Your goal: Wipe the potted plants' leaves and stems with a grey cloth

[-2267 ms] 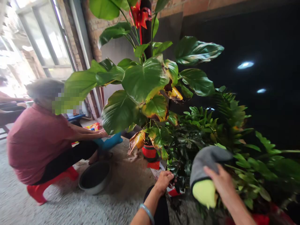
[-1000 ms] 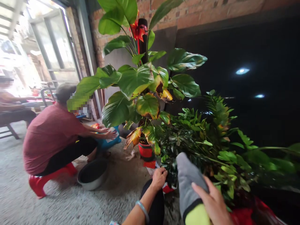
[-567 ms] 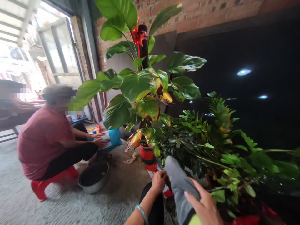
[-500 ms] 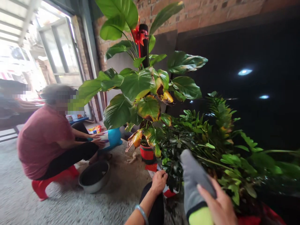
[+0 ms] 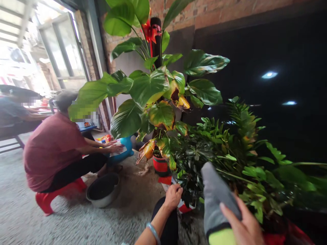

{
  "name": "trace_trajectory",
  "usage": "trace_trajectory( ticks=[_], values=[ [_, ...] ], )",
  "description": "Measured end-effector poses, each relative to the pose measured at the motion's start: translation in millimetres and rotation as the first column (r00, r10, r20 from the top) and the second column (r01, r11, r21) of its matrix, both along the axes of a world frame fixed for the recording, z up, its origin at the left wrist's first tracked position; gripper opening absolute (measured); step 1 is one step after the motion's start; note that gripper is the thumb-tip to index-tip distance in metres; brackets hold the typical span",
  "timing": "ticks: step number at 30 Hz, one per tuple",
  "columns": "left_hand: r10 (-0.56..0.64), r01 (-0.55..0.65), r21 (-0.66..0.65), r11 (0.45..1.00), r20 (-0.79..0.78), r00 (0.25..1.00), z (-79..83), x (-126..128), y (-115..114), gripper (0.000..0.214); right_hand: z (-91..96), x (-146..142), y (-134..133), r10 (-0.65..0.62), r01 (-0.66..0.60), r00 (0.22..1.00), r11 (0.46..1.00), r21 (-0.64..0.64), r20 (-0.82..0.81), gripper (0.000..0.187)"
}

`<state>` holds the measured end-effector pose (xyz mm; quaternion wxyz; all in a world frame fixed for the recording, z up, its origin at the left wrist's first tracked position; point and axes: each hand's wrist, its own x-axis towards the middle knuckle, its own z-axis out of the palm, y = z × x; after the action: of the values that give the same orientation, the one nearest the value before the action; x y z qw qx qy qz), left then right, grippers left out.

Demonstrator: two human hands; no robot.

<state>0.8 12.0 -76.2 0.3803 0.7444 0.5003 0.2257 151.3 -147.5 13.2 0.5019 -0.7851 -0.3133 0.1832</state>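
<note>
My right hand (image 5: pixel 246 223) grips a grey cloth piece (image 5: pixel 217 197) with a dark band and a yellow-green end, shaped like a mitt or a sock. Its tapered tip points up, in front of the leafy plants. My left hand (image 5: pixel 174 196), with a pale bangle at the wrist, is closed near my knee, beside the dark-leaved plant (image 5: pixel 192 170). Whether anything is between its fingers is hidden.
A tall potted plant (image 5: pixel 150 88) in a red pot (image 5: pixel 160 165) stands ahead. More greenery (image 5: pixel 258 173) fills the right. On the left a co-worker (image 5: pixel 55 146) sits on a red stool (image 5: pixel 60 190), near a grey basin (image 5: pixel 103 194) and a blue item (image 5: pixel 125 149).
The view has shifted slightly. My right hand and the grey cloth piece have moved a little to the right. The co-worker leans further forward, hands further over the blue item.
</note>
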Motion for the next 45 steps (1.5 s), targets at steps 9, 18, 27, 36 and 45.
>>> trace_trajectory(
  ticks=[9,18,27,36,45],
  values=[
    [0.04,-0.04,0.033,0.999,-0.004,0.999,-10.8,4,-2,0.018,-19.2,-21,40,0.323,-0.321,0.946,0.945,-0.062,0.026,0.062],
    [0.036,-0.034,0.025,0.999,-0.087,0.996,-0.5,3,-3,0.026,28.9,3,17,-0.307,0.301,0.951,0.947,0.113,0.041,0.082],
    [0.038,-0.036,0.037,0.999,-0.059,0.997,-12.2,4,-1,0.024,-63.1,-16,13,0.395,-0.396,0.917,0.918,-0.008,-0.057,0.049],
    [0.03,-0.03,0.004,1.0,-0.04,0.999,-0.5,3,-3,0.025,26.0,-7,44,-0.181,0.182,0.983,0.978,0.106,-0.014,0.085],
    [0.027,-0.027,0.018,0.999,0.019,0.999,-5.1,-3,3,0.024,-24.1,-1,2,0.094,-0.093,0.992,0.995,0.022,-0.081,0.062]
  ],
)
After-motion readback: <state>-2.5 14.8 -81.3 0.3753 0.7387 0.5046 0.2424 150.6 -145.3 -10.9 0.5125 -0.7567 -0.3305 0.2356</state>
